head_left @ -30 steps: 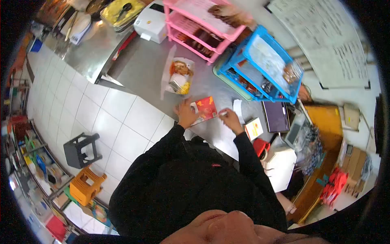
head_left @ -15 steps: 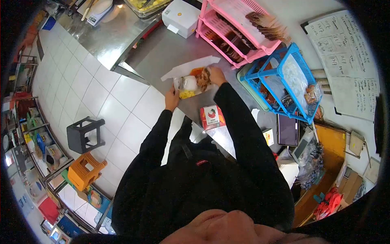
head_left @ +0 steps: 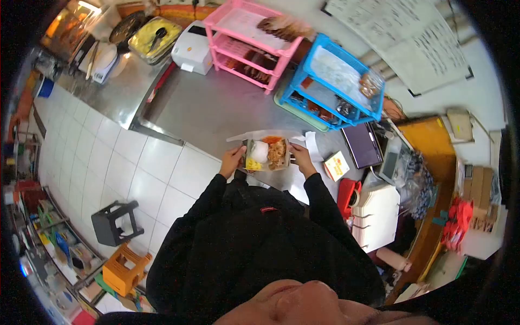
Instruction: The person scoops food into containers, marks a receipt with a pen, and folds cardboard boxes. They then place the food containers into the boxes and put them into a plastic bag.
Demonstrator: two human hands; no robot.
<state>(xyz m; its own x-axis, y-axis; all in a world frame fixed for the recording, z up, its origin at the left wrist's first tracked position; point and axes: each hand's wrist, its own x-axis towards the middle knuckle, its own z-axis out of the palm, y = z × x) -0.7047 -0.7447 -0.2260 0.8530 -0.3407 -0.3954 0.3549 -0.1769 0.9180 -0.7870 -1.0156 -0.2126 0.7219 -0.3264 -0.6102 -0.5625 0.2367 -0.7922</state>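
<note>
A paper food box [head_left: 250, 135] is held with its lid flap raised toward the far side. Inside are white rice [head_left: 259, 152], a brown piece of fried chicken [head_left: 278, 153], red-orange sauce [head_left: 271, 140] and yellow food pieces [head_left: 253, 164]. My left hand [head_left: 233, 160] is closed on the box's left side. On the opposite side, the fingers of my right hand [head_left: 301, 157] grip its right edge, close to the chicken. The box is near my body, over the steel counter's front edge.
Beyond the box on the steel counter [head_left: 189, 105] stand a pink rack [head_left: 269, 85], a blue rack [head_left: 311, 76] and a white printer [head_left: 193, 51]. To the right are a small printed box [head_left: 336, 166], a tablet [head_left: 362, 145] and stacked white cartons [head_left: 377, 216]. Stools [head_left: 116, 225] stand lower left.
The food box has come closer to my body. My right hand has moved from the chicken to the box's right edge. The red-and-white carton no longer shows. My view has turned.
</note>
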